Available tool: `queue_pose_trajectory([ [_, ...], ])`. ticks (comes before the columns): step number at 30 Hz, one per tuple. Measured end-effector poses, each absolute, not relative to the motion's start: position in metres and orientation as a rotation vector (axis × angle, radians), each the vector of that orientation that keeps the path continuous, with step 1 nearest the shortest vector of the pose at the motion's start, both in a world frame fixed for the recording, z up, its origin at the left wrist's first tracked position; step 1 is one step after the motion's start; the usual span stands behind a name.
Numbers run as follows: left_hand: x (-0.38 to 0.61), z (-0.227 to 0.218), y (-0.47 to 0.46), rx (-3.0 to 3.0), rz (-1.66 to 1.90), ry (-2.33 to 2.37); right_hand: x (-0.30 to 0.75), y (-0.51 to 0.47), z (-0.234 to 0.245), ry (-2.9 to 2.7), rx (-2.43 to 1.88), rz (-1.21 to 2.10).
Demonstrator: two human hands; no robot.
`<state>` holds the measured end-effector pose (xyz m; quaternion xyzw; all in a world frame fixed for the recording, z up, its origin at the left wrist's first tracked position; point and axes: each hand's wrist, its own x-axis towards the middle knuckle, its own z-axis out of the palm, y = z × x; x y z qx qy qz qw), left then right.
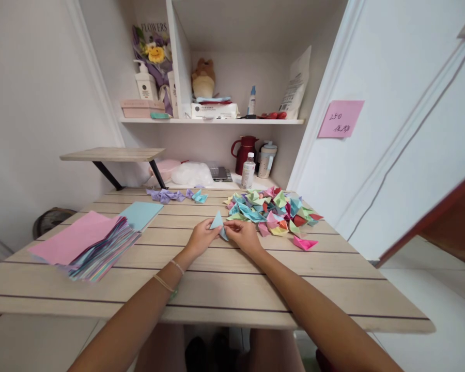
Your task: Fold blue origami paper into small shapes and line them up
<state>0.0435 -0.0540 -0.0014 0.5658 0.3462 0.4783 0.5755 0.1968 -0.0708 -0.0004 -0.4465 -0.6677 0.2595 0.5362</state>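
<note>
Both my hands meet at the middle of a light wooden table (217, 289). My left hand (200, 237) and my right hand (245, 236) pinch a folded light-blue paper piece (218, 223) between them, its point standing up. Just beyond my right hand lies a heap of folded paper pieces (273, 211) in several colours. One pink folded piece (304, 243) lies apart at the heap's near right.
A stack of coloured paper sheets (89, 243), pink on top, lies at the left with a blue sheet (141, 214) behind it. Purple and blue folded pieces (174, 196) sit at the back. Shelves hold a red jug (245, 151), bottles and a plush toy. A pink note (340, 119) sticks to the right wall.
</note>
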Motion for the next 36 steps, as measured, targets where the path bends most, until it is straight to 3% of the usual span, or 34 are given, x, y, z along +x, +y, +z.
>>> queue_pose_trajectory([
  [14, 0.037, 0.002, -0.057, 1.791, 1.180, 1.052, 0.195, -0.076, 0.003, -1.776, -1.078, 0.449],
  [36, 0.039, 0.005, -0.060, 1.872, 1.212, 1.075, 0.193, -0.076, -0.001, -1.803, -1.049, 0.402],
])
